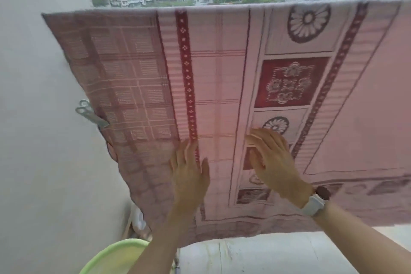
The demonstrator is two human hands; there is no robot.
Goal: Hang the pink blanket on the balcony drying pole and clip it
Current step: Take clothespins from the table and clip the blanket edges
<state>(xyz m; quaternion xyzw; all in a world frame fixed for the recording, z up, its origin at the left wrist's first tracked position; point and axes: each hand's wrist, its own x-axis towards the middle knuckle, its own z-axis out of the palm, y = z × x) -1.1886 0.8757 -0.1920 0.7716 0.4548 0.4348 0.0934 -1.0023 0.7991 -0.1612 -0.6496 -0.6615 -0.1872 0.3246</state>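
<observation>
Both hands flat, fingers straight on draped pink blanket point(222, 73); left hand point(189, 176) nearer metal clip point(92, 114) at left edge.

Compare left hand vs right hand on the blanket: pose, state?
The left hand lies flat, its fingers straight and pointing up along the dark red stripe; the right hand is angled up and to the left, its fingers bent at the tips. The right wrist wears a white watch; the left wrist is bare. The left hand is nearer the blanket's left edge. Both touch the hanging pink blanket, and neither holds a clip.
</observation>
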